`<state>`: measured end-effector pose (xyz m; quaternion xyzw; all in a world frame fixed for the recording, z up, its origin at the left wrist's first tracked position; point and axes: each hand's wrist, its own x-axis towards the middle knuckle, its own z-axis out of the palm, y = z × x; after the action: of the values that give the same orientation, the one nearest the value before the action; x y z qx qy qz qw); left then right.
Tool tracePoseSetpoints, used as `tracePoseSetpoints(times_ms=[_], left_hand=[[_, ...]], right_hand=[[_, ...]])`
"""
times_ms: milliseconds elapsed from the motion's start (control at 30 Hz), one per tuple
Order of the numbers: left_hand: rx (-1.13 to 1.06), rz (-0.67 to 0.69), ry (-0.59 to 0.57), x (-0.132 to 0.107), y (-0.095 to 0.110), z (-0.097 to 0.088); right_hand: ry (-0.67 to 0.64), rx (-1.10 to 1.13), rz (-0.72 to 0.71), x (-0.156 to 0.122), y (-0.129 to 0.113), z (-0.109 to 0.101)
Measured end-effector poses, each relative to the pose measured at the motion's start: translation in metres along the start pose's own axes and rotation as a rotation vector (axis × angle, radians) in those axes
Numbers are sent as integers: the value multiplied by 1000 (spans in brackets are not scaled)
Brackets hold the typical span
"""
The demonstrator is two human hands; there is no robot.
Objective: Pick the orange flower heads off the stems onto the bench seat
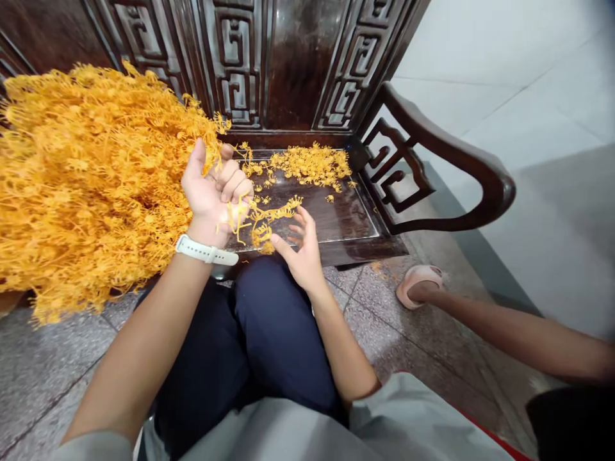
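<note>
My left hand (214, 192) is palm up with its fingers curled around thin yellow plastic flower stems (234, 218), whose ends stick out below the fingers. A strip of small yellow flower pieces (281, 211) extends from there toward my right hand (302, 250). That hand's thumb and fingers are apart, the fingertips close to the strip's end; whether they touch it I cannot tell. Just left of its thumb hangs a yellow flower cluster (262, 237). A large heap of yellow plastic flowers (96, 186) lies beside my left hand. Loose flower pieces (314, 163) form a smaller pile behind both hands.
The pieces lie on a dark wooden bench seat (346, 214) with a carved back (298, 64) and a curved armrest (490, 186) at right. Another person's leg (504, 326) and pink slipper (408, 285) are on the tiled floor (369, 326), near the white wall (542, 96).
</note>
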<state>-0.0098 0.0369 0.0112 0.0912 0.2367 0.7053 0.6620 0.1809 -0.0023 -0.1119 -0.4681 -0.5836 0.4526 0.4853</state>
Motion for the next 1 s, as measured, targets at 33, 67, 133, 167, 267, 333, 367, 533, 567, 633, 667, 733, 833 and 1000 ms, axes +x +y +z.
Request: tracePoseSetpoints(times_ms=[33,67,133,167,267,333,367,533,567,633,667,733,833,1000], left_hand=[[2,-10,5,0,0,-1],[8,-26,10,1,-1,-2],[16,-61,3,1,-3,-4],[18,-76,-11,0,-4,-4],[26,-98,-58,-4,-7,-2],[50,-99,-41,-7,-8,3],[71,-98,-15,-8,-7,5],[190,64,128,-1,9,7],[198,123,160,3,14,4],[191,190,236,13,27,-5],[179,202,273,18,33,-10],[160,210,319,28,44,-21],[168,252,336,36,55,-35],[214,178,288,32,53,-38]], right_hand=[[-28,81,22,2,0,1],[-61,156,31,5,-1,2],[-141,233,-6,8,-7,5],[-168,231,-47,8,-11,7],[-167,166,-192,5,-22,14],[-133,129,-241,3,-27,17],[-107,121,-237,3,-28,16],[18,243,-135,-4,-39,-7],[-4,264,-142,-10,-42,-14],[-108,278,-178,-28,-51,-23],[-203,284,-197,-39,-56,-25],[-469,352,-229,-62,-67,-27],[-994,554,-383,-80,-85,-33],[-1424,251,-873,-42,-114,-70]])
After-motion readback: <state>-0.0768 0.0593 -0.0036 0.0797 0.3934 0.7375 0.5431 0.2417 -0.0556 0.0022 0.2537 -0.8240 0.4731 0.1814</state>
